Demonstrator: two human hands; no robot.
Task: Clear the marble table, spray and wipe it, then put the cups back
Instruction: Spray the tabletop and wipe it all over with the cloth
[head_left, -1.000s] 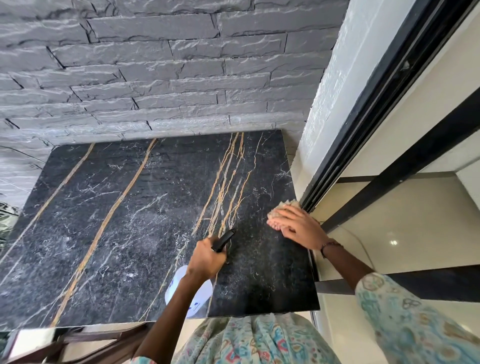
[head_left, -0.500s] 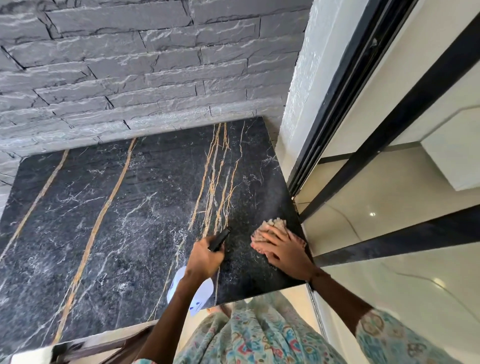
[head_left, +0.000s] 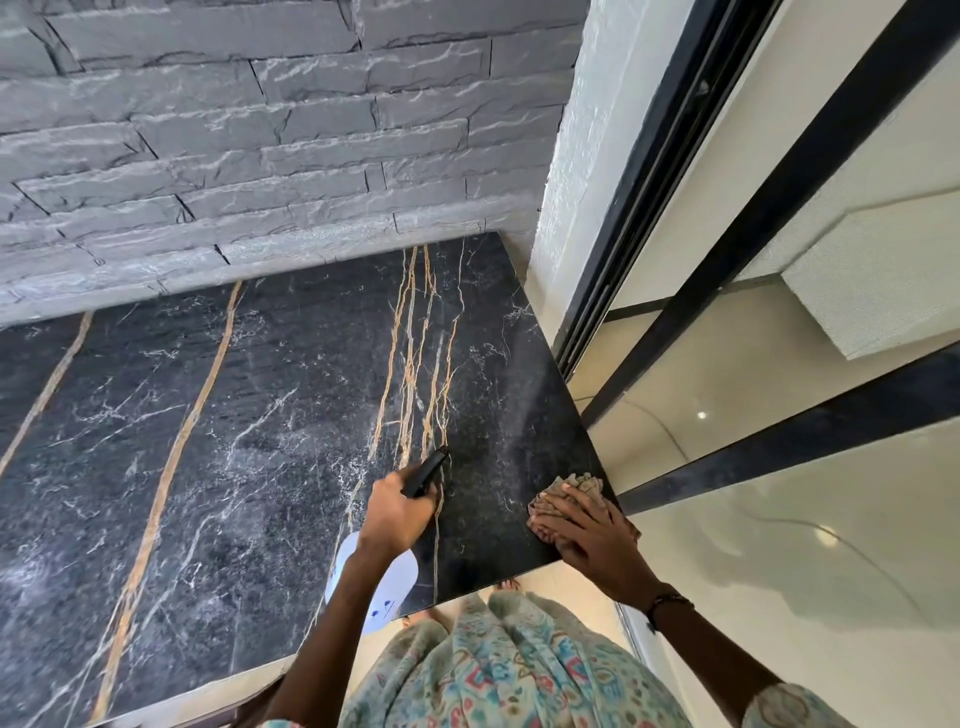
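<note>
I'm pressing the cloth (head_left: 571, 499) flat-fingered under my right hand (head_left: 587, 540) at the tabletop's (head_left: 208, 441) near-right corner, my left hand (head_left: 397, 514) gripping the spray bottle (head_left: 382, 582).

Home interior, stone-clad wall (head_left: 260, 130), marble table (head_left: 234, 415)

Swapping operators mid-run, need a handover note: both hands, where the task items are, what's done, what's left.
Left hand: grips the spray bottle by its black nozzle head, over the near part of the marble table.
Right hand: fingers flat, pressing the cloth onto the table's near right corner.
Done: no cups on the visible tabletop; faint haze near the cloth, possibly spray.
Left: finish wiping the rest of the slab, set bottle and cloth aside, put the cups back. Cups are not in view.
</note>
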